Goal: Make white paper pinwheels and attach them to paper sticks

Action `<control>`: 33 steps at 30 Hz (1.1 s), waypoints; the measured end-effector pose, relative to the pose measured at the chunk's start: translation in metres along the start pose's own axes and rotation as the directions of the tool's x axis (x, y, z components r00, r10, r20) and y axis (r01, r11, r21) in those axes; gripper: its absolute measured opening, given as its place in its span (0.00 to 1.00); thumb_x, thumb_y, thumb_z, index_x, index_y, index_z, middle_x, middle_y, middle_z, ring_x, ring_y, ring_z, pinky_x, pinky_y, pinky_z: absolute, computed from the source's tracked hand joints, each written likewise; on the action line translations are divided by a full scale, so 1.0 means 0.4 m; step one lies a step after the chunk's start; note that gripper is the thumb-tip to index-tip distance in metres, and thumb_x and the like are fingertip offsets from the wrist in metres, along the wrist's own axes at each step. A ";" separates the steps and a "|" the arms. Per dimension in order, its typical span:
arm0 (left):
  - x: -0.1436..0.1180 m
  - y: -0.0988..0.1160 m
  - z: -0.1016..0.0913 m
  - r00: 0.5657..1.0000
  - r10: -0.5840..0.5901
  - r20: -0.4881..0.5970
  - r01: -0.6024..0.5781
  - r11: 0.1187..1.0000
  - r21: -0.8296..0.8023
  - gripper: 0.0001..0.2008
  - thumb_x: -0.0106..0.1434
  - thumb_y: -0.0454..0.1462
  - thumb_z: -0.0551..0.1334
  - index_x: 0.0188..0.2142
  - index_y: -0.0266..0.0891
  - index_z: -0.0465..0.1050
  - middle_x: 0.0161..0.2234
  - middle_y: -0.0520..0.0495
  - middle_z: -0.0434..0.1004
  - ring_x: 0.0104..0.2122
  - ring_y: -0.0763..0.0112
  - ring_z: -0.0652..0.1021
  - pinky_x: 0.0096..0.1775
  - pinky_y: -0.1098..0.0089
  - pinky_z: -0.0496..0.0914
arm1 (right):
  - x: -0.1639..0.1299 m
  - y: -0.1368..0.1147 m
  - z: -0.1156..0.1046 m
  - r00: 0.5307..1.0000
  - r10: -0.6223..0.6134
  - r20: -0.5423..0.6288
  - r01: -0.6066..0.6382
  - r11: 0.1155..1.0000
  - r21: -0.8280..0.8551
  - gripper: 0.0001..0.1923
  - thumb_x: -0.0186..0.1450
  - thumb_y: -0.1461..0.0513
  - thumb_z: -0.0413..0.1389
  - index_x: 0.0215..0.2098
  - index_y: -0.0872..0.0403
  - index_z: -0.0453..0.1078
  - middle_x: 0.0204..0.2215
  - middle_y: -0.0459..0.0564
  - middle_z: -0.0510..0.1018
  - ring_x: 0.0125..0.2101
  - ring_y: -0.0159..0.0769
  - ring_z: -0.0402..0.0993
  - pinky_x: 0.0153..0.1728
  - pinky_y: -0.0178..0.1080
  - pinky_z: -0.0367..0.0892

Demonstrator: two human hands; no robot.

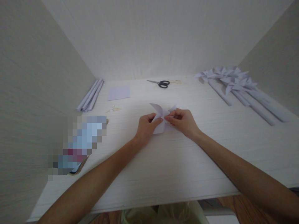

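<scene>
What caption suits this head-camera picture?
Both hands, left and right, pinch a folded paper pinwheel on the table.

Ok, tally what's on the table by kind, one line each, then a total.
Scissors: 1
Flat paper sheet: 1
Paper pinwheel head in both hands: 1
Bundle of rolled paper sticks: 1 bundle, sticks too close to count
Pile of finished pinwheels: 1 pile, overlapping, number unclear
Total: 5 groups

place: craft booth | signs: white table (163, 168), plain partition walls (35, 77), scissors (161, 83), paper rolls (91, 95), finished paper pinwheels (231, 79)
</scene>
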State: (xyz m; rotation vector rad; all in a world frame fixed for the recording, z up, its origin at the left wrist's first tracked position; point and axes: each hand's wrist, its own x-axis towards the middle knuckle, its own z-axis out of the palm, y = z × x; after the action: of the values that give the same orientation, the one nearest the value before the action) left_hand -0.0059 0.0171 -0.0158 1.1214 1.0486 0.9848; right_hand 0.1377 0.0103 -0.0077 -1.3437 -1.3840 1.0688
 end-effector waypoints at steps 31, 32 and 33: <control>0.001 -0.007 0.000 1.000 0.005 -0.003 -0.005 1.000 -0.025 0.09 0.46 0.38 0.62 0.28 0.36 0.74 0.21 0.53 0.70 0.22 0.75 0.70 0.28 0.72 0.64 | 0.000 -0.001 0.002 1.000 0.012 -0.004 -0.012 1.000 0.014 0.08 0.49 0.60 0.58 0.19 0.59 0.66 0.10 0.41 0.65 0.12 0.22 0.56 0.12 0.28 0.48; 0.000 -0.006 0.000 1.000 0.001 -0.006 -0.001 1.000 -0.027 0.08 0.46 0.37 0.62 0.28 0.36 0.74 0.21 0.53 0.70 0.22 0.76 0.70 0.28 0.73 0.64 | -0.001 -0.002 0.003 1.000 0.018 -0.003 -0.018 1.000 0.021 0.08 0.49 0.60 0.58 0.19 0.59 0.66 0.11 0.41 0.65 0.12 0.22 0.56 0.12 0.29 0.49; -0.001 -0.005 0.001 1.000 -0.004 -0.008 0.004 0.999 -0.032 0.08 0.46 0.37 0.62 0.27 0.36 0.73 0.21 0.53 0.70 0.22 0.76 0.70 0.27 0.73 0.64 | -0.001 -0.004 0.003 1.000 0.024 -0.003 -0.023 0.999 0.029 0.08 0.49 0.60 0.58 0.19 0.58 0.66 0.11 0.41 0.65 0.12 0.22 0.56 0.12 0.29 0.49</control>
State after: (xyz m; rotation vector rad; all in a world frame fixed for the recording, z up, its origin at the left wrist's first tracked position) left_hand -0.0055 0.0164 -0.0176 1.0895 1.0384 1.0003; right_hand 0.1362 0.0097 -0.0066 -1.3430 -1.3480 1.0978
